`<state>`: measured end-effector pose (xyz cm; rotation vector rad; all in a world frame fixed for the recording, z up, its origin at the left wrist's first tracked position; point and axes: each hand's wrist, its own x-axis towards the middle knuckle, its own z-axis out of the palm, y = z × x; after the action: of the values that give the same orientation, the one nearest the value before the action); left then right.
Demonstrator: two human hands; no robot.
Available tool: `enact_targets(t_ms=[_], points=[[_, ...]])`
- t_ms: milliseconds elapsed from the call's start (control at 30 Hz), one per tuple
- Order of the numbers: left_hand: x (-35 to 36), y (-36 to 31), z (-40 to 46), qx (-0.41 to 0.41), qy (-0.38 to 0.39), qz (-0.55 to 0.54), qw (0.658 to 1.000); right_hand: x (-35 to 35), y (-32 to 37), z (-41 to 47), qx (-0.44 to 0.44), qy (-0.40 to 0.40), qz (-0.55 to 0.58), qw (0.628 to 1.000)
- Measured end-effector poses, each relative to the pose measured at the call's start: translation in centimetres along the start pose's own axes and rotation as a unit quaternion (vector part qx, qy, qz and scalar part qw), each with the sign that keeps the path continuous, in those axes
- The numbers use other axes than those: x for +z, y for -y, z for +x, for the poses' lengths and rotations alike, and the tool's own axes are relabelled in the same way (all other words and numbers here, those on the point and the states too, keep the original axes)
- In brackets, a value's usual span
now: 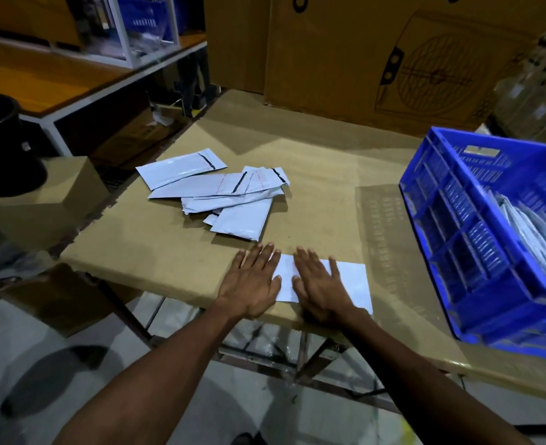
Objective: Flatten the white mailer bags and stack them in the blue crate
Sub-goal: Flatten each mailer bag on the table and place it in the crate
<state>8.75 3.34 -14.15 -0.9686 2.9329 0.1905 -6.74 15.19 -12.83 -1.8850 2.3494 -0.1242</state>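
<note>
**Both palms flat on one mailer at the near edge**

Partly covered by the hands, a single white mailer bag [350, 279] lies flat at the 6 o'clock edge of the brown surface [313, 175]; only its right end and a strip between the hands show. The left hand [249, 284] lies on its left end, fingers straight and spread, spilling over onto the bare board. The right hand [321, 285] presses the middle of the same bag, fingers likewise straight. Neither grip is closed on anything: both are wide, flat and palm-down.

At 12 o'clock from the hands, a loose pile of white mailers [220, 194] lies on the board, well apart from the pressed bag. They overlap so much that an exact count cannot be had; at least six show, several with a dark strip near one end.

At 3 o'clock the blue crate [477, 261] stands on the board, its right side cut off by the frame edge. Inside, white bags [528, 239] lean against each other; how many cannot be told, since the crate wall hides most of them.

At 9 o'clock a black bucket [2, 142] is cut off at the frame's left edge and sits by a brown box [50, 200]. Behind the surface, at 12 o'clock, a large cardboard carton [377, 49] carries a printed fan drawing. A second blue crate [146, 14] shows dimly on the shelving at 11 o'clock, blurred.
</note>
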Motion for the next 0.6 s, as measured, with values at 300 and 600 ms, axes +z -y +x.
enact_targets(t_ms=[300, 600], points=[[-0.1, 0.1, 0.0, 0.009, -0.001, -0.014, 1.0, 1.1, -5.0, -3.0, 0.078, 0.017, -0.006, 0.997], [0.6, 0.1, -0.6, 0.04, -0.114, -0.041, 0.992, -0.1, -5.6, -4.1, 0.132, 0.025, -0.027, 0.991]])
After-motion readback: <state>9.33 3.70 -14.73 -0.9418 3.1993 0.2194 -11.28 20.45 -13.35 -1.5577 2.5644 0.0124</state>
